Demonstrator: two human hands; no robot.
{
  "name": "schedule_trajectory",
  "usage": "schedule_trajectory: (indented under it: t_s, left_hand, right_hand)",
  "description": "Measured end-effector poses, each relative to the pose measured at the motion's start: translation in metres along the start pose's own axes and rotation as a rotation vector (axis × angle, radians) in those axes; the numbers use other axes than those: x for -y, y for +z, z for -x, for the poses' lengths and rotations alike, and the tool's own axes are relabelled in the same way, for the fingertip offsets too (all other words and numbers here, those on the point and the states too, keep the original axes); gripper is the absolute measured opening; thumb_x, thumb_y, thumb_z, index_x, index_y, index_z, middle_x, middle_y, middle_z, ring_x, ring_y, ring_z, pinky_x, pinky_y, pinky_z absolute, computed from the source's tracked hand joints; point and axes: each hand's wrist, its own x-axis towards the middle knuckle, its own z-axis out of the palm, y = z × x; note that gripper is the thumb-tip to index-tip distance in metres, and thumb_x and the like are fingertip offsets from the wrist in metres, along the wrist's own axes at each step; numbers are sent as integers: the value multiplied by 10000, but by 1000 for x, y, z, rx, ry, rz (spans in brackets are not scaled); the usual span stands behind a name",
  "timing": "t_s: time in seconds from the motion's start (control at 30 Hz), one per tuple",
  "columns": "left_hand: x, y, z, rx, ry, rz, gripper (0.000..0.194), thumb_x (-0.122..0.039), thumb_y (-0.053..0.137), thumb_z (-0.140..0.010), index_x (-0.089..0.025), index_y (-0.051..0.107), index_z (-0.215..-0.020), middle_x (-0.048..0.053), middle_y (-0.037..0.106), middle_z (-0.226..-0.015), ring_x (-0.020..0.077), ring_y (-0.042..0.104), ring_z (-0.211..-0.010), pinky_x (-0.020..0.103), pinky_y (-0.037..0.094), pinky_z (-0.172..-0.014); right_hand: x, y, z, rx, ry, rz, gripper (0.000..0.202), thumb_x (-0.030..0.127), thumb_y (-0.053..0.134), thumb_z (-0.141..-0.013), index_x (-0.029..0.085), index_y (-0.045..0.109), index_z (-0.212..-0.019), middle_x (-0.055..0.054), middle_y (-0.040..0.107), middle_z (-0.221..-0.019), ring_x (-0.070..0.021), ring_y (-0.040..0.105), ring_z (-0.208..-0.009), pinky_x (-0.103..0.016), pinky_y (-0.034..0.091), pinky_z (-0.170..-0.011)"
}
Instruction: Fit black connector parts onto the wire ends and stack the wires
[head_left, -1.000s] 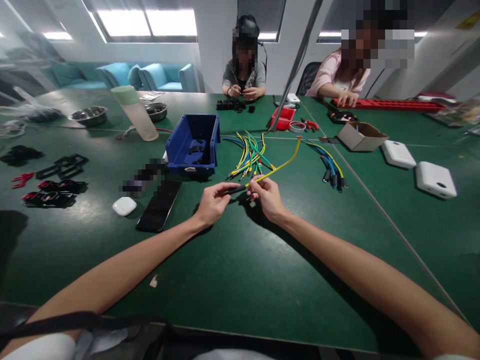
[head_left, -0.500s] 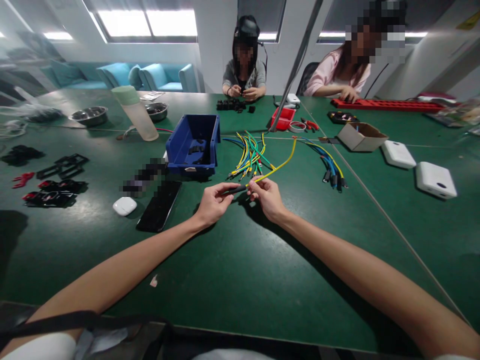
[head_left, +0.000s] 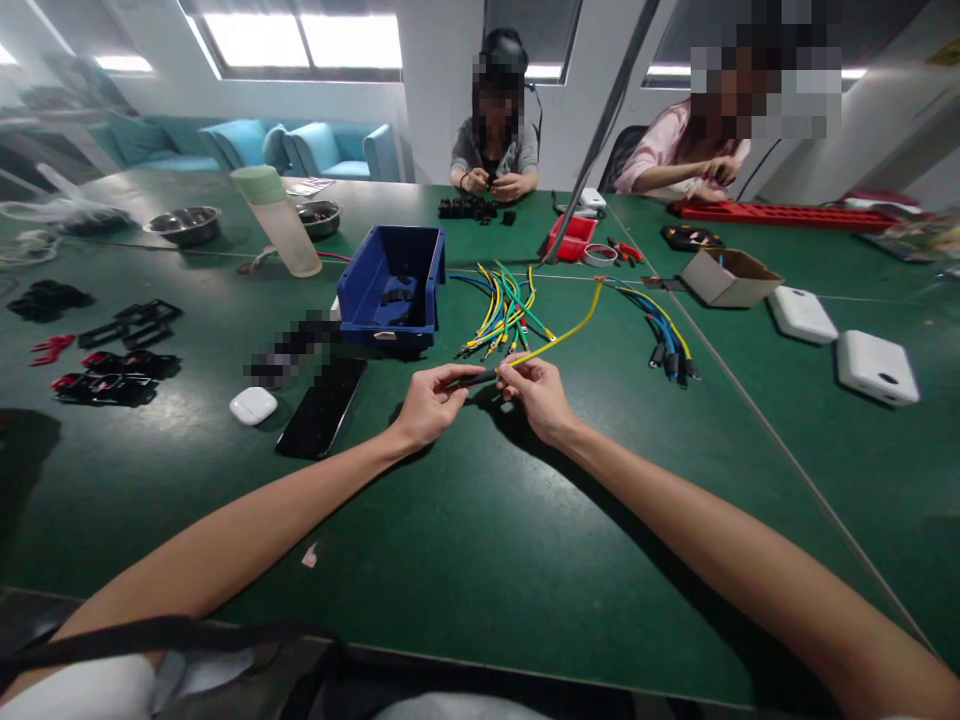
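Note:
My left hand (head_left: 431, 403) pinches a black sleeve (head_left: 480, 377) at the near end of a yellow cable (head_left: 568, 339). Right beside it, my right hand (head_left: 537, 396) grips the same cable where it leaves the sleeve. From there the cable curves up and away to the right. Behind my hands lies a loose pile of yellow, green and blue cables (head_left: 501, 305) with metal lugs. A second bundle with black ends (head_left: 670, 345) rests to the right. The blue bin (head_left: 389, 333), holding black parts, stands left of the pile.
A phone (head_left: 321, 408) and a white case (head_left: 253, 405) lie left of my hands. Black and red parts (head_left: 112, 380) are at the far left. Beyond are a bottle (head_left: 279, 220), a red bin (head_left: 571, 239), a cardboard box (head_left: 727, 280) and two seated people. White boxes (head_left: 876, 367) sit right.
The camera view has shifted slightly. My hands keep the same hold on the cable and sleeve. The person at the right has raised a hand from the red strip.

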Motion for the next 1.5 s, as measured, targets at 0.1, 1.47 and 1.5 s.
schedule_trajectory:
  t_s: [0.1, 1.47, 1.5]
  left_hand:
    - [-1, 0, 0, -4, 1, 8, 303, -123, 611, -752, -108, 680, -1046, 118, 685, -1087, 242, 642, -1036, 421, 475, -1001]
    - [4, -4, -6, -21, -69, 70, 286, -174, 677, -710, -126, 721, -988, 117, 707, -1030, 233, 670, -937, 401, 510, -911]
    - [4, -4, -6, -17, -72, 71, 288, -179, 680, -710, -126, 720, -990, 116, 707, -1031, 233, 668, -940, 406, 508, -917]
  right_hand:
    - [0, 0, 0, 1, 10, 4, 273, 407, 752, -703, 175, 629, -777, -1, 577, -686, -124, 546, -617, -219, 429, -514]
    - [6, 3, 2, 28, 38, -36, 241, 372, 768, -694, 188, 646, -792, -8, 636, -732, -151, 630, -656, -259, 495, -593]
    - [6, 3, 2, 22, 40, -43, 248, 372, 771, -690, 186, 643, -792, -7, 636, -730, -150, 631, -649, -261, 502, -598]
